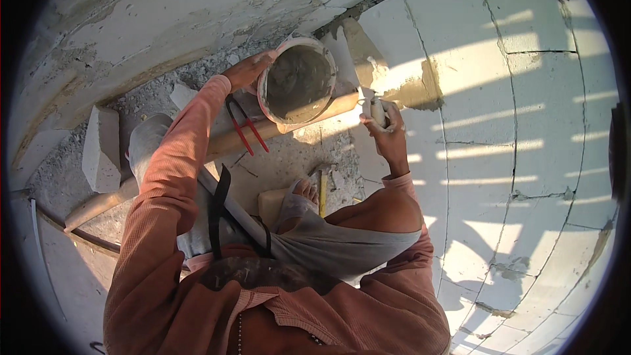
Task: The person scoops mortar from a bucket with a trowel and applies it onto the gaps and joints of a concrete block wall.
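Note:
My left hand (255,70) grips the rim of a round bucket (262,95) and holds it tilted toward me. Wet grey mortar (297,85) lines the inside. My right hand (389,130) is wrapped round the pale handle of a trowel (376,112), close to the block wall (473,115). Its blade shows only in part, next to the wall's base. Beside the trowel, a damp brownish-grey mortar patch (417,85) covers a joint in the wall. Red-handled pincers (246,130) lie just below my left hand.
A long wooden pole (220,144) runs along the rubble-strewn floor under the bucket. A hammer (323,190) with a yellow handle lies by my foot. A white block (102,151) stands at left. A rough plastered wall (177,16) rises on the far side.

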Demonstrator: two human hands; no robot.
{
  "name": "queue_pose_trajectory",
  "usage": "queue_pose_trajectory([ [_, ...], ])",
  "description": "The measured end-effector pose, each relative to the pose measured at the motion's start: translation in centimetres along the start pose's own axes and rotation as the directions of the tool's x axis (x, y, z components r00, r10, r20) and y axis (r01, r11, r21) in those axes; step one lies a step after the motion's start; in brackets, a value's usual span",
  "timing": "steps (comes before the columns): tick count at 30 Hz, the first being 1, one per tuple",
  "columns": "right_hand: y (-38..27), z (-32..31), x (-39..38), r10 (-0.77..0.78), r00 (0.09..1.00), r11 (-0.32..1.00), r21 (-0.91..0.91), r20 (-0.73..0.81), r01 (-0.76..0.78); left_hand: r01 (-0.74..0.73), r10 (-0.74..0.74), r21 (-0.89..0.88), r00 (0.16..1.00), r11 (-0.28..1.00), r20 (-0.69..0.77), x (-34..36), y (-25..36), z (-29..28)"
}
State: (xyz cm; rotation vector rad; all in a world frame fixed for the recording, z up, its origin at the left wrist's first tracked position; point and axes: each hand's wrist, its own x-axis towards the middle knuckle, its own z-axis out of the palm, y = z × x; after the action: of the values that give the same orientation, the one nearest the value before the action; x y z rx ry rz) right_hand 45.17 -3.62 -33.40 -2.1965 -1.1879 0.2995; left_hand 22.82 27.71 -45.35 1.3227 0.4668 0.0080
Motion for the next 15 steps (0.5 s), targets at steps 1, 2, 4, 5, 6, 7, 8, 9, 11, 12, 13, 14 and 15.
queue_pose_trajectory([
  [1, -1.3, -1.0, 0.9, -0.027, 0.999, 0.999, -0.022, -0.03, 0.027, 0.012, -0.013, -0.02, 1.0, 1.0, -0.004, 0.0, -0.3, -0.4],
  [2, -4.5, -3.6, 0.9, -0.002, 0.996, 0.997, 0.073, -0.088, 0.009, -0.008, 0.008, -0.014, 1.0, 1.0, -0.002, -0.4, 1.2, 0.1],
  [4, -6.3, -4.9, 3.0, 0.022, 0.985, 0.968, 0.25, -0.172, 0.022, -0.021, 0.022, 0.047, 1.0, 0.999, -0.02, 0.6, -0.4, -0.8],
  [5, -7.4, -5.9, 4.2, -0.001, 0.98, 0.972, 0.232, -0.198, 0.047, -0.008, 0.009, 0.043, 1.0, 0.999, -0.018, 0.5, -0.2, -0.7],
  [6, -9.2, -6.8, 5.2, 0.031, 0.974, 0.947, 0.319, -0.224, 0.043, 0.018, -0.017, 0.036, 1.0, 0.999, -0.018, 0.1, -0.1, -0.6],
  [7, -10.7, -7.8, 6.0, 0.069, 0.967, 0.914, 0.405, -0.244, 0.037, 0.0, 0.001, 0.038, 1.0, 0.999, -0.011, 0.1, -0.1, -0.5],
  [8, -11.5, -8.6, 7.3, 0.019, 0.957, 0.86, 0.493, -0.29, 0.132, 0.007, -0.006, 0.042, 1.0, 0.999, -0.018, 0.3, 0.0, -0.5],
  [9, -12.0, -9.9, 8.5, -0.037, 0.95, 0.855, 0.482, -0.309, 0.19, 0.018, -0.017, 0.046, 0.999, 0.999, -0.028, 0.2, 0.0, -0.4],
  [11, -13.7, -11.1, 10.5, -0.009, 0.937, 0.761, 0.606, -0.348, 0.232, -0.007, 0.007, 0.041, 1.0, 0.999, -0.021, 0.5, -0.6, -0.5],
  [12, -14.3, -11.7, 11.9, -0.023, 0.934, 0.76, 0.601, -0.357, 0.249, -0.026, 0.029, 0.071, 0.999, 0.997, -0.046, 0.6, -1.1, -0.6],
  [13, -14.7, -12.7, 12.9, -0.055, 0.908, 0.722, 0.612, -0.414, 0.323, -0.047, 0.053, 0.098, 0.997, 0.994, -0.055, 0.2, 0.2, 0.4],
  [14, -15.1, -13.9, 14.0, -0.083, 0.879, 0.68, 0.618, -0.47, 0.395, 0.026, -0.022, 0.057, 0.997, 0.998, -0.076, -0.2, 1.5, 1.6],
  [15, -16.1, -14.0, 15.7, -0.091, 0.88, 0.666, 0.629, -0.467, 0.402, 0.026, -0.02, 0.063, 0.995, 0.998, -0.096, 0.1, -0.1, 0.1],
])
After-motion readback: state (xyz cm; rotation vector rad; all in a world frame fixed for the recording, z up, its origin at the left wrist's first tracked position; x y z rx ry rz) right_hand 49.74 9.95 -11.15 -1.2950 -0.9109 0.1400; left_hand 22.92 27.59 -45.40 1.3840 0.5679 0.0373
